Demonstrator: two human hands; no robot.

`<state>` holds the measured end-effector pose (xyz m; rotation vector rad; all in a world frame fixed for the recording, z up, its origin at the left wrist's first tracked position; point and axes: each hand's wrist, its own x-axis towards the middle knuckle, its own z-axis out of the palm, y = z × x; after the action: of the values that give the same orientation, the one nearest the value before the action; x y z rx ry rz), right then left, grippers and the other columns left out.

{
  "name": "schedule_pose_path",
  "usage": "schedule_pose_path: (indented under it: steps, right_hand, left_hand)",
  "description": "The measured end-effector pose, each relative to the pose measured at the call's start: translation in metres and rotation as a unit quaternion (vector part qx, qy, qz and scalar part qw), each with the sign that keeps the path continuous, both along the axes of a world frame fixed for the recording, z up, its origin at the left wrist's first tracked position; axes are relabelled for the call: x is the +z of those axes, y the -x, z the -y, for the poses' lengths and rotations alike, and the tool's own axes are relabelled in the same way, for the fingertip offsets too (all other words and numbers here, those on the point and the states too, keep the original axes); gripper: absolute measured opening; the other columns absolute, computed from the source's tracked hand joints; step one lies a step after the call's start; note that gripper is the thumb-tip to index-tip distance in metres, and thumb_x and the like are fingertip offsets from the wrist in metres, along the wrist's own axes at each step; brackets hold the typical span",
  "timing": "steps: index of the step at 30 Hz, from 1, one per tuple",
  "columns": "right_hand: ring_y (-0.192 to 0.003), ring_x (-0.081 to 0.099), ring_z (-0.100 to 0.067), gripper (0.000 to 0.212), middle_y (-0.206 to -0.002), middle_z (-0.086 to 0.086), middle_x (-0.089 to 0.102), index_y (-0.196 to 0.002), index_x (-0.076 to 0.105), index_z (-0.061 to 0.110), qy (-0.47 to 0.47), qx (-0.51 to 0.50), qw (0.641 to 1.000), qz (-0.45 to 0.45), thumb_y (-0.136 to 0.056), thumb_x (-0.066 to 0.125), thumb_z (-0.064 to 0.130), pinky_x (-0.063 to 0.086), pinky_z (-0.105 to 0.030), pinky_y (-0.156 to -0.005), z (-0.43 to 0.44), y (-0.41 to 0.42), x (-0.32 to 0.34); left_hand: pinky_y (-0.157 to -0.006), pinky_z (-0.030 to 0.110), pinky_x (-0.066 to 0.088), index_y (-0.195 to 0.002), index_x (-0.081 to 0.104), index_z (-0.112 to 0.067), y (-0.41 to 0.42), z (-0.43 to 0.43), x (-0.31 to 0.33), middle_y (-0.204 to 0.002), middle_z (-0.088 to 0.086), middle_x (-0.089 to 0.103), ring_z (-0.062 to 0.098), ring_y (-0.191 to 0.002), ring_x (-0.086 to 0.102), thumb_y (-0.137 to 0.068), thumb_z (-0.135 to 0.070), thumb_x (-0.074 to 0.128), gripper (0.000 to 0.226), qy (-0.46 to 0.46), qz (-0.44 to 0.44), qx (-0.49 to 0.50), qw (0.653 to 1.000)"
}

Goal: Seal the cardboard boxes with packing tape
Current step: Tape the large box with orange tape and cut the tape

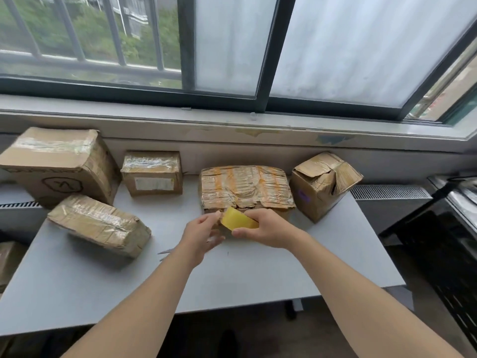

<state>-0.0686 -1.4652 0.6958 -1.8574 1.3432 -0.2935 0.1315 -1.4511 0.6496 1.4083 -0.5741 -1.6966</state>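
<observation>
Closest to the person, both hands meet over the grey table (77, 280). The right hand (268, 228) grips a yellow tape roll (238, 220); the left hand (202, 232) pinches at the roll's edge, probably searching for the free end. I think the step is starting a new strip. Just behind stands the middle box (245, 187), already heavily taped. Next the end must be peeled and pulled across a seam. Farther right, the crumpled box (322, 184) looks not closed.
</observation>
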Motion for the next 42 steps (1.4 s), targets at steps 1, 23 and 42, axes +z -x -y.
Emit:
schedule_pose_path:
  steps: [1,23,42]
  right_hand:
    - [-0.071,0.061,-0.009,0.032,-0.079,0.004,0.067,-0.088,0.068,0.025,-0.01,0.001,1.0,-0.002,-0.087,0.075,0.056,0.051,-0.039,-0.067,-0.004,-0.003,0.0]
    - [-0.08,0.06,-0.012,0.034,-0.088,0.006,0.066,-0.105,0.073,0.031,0.045,0.091,0.992,-0.074,-0.085,0.075,0.058,0.046,-0.031,-0.067,0.013,0.002,0.025]
    - [-0.073,0.057,-0.011,0.038,-0.083,0.004,0.064,-0.09,0.067,0.028,0.032,0.181,0.975,-0.122,-0.083,0.074,0.064,0.042,-0.028,-0.061,0.082,0.042,0.014]
  left_hand:
    - [-0.067,0.028,0.058,-0.115,0.074,-0.008,0.0,-0.006,-0.005,-0.102,0.011,0.074,0.021,-0.09,0.068,-0.099,-0.025,0.067,0.023,-0.008,-0.026,0.012,1.0]
    - [-0.07,0.029,0.054,-0.12,0.067,-0.011,0.001,0.01,-0.002,-0.074,0.0,0.075,0.015,-0.073,0.07,-0.098,-0.017,0.068,0.022,-0.046,-0.049,0.028,0.997]
    - [-0.081,0.035,0.058,-0.1,0.065,-0.014,0.037,0.031,-0.015,-0.083,0.004,0.072,0.016,-0.074,0.07,-0.097,-0.017,0.07,0.006,-0.061,-0.102,0.125,0.985]
